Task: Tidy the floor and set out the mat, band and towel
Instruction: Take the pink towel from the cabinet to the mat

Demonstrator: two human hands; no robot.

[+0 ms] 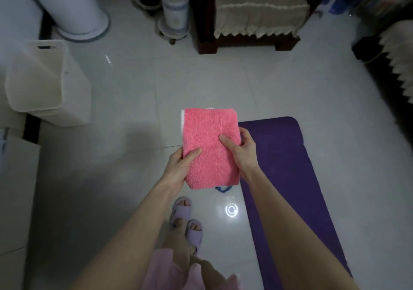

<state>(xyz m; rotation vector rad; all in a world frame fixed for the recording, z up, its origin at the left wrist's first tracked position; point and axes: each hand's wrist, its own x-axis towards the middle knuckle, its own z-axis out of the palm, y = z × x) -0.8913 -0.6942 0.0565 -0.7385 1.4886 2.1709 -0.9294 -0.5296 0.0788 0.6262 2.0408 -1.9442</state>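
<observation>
The long purple foam mat (290,178) already lies unrolled on the white tiled floor (134,111) at the right. A bit of a blue elastic band (223,189) shows on the floor just beside the mat's left edge, so these two seem done. The folded pink terry towel (210,146) is not yet put down; it is held above the floor, left of the mat's far end. The left hand (178,167) grips its left edge, thumb on top, and the right hand (242,149) grips its right edge likewise.
</observation>
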